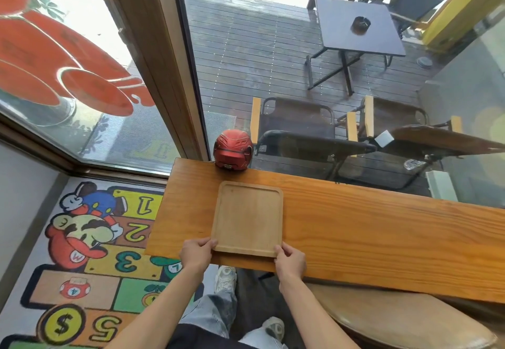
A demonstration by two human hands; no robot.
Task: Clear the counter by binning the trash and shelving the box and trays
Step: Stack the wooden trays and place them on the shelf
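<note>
A light wooden tray (248,217) with rounded corners lies on the wooden counter (355,234) near its left end. My left hand (197,253) grips the tray's near left corner, thumb on the rim. At the near right corner my right hand (290,260) grips the rim in the same way. The tray's near edge stands slightly above the counter, with a shadow or a second tray edge under it. Nothing lies in the tray.
A red helmet (233,150) stands at the counter's far edge against the window. A wooden stool seat (396,318) is below the counter on the right. A cartoon number rug (90,253) covers the floor at left. Outdoor chairs and a table lie beyond the glass.
</note>
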